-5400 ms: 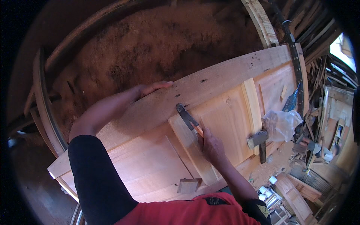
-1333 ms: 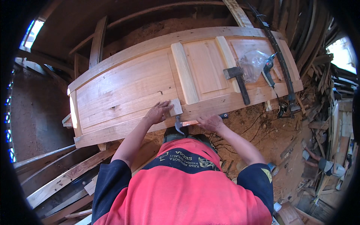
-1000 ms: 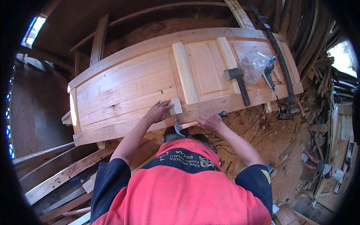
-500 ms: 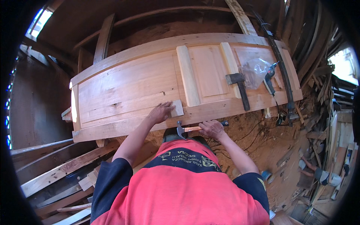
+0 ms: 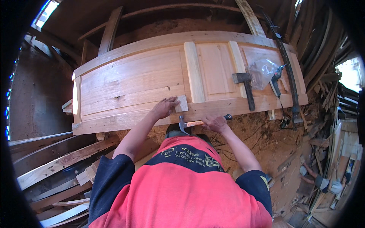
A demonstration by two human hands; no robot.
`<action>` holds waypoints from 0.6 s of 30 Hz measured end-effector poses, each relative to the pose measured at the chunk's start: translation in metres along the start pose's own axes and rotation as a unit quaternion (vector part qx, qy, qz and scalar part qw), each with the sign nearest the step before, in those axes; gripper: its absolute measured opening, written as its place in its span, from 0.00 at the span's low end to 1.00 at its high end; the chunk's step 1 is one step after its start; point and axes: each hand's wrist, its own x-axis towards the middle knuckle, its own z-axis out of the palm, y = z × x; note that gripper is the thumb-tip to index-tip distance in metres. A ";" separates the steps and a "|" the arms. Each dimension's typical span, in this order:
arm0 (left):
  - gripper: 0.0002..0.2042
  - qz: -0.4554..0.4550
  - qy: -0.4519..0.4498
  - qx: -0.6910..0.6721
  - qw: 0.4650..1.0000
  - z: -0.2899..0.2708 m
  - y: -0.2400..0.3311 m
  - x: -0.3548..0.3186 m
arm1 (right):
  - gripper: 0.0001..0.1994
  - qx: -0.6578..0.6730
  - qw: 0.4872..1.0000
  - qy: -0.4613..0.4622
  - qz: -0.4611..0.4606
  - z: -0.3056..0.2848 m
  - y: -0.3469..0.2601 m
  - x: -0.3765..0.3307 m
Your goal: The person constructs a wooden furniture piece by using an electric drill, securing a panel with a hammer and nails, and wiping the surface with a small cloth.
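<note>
My left hand (image 5: 166, 107) rests at the near edge of a wooden panel door (image 5: 129, 85), its fingers closed against a small flat wood block (image 5: 182, 103). That block lies on the door's near rail. My right hand (image 5: 215, 123) is wrapped round the handle of a claw hammer (image 5: 194, 123). The hammer is held sideways just off the door's near edge, its head toward the left, close below the block. Two pale wood strips, a left one (image 5: 194, 72) and a right one (image 5: 237, 68), lie across the door.
A heavy dark-headed hammer (image 5: 245, 87) lies over the right strip. Beyond it are a clear plastic bag (image 5: 263, 74), a power drill (image 5: 276, 81) and a long bar clamp (image 5: 289, 72). Stacked boards (image 5: 64, 163) fill the left. Another person (image 5: 330, 185) is at the far right.
The view has shifted slightly, so the door and both hands appear a little higher. My hands keep their holds on the block and claw hammer.
</note>
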 end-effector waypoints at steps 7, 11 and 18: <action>0.33 -0.012 -0.008 0.014 1.000 0.003 -0.002 0.002 | 0.15 -0.031 0.999 -0.012 0.028 0.003 0.003 -0.003; 0.32 -0.008 -0.001 0.005 1.000 0.005 -0.004 0.003 | 0.15 0.010 0.998 -0.016 0.052 0.005 0.001 -0.005; 0.29 0.010 0.016 -0.012 1.000 0.004 -0.004 0.004 | 0.16 0.007 0.997 -0.031 0.069 -0.001 -0.005 -0.005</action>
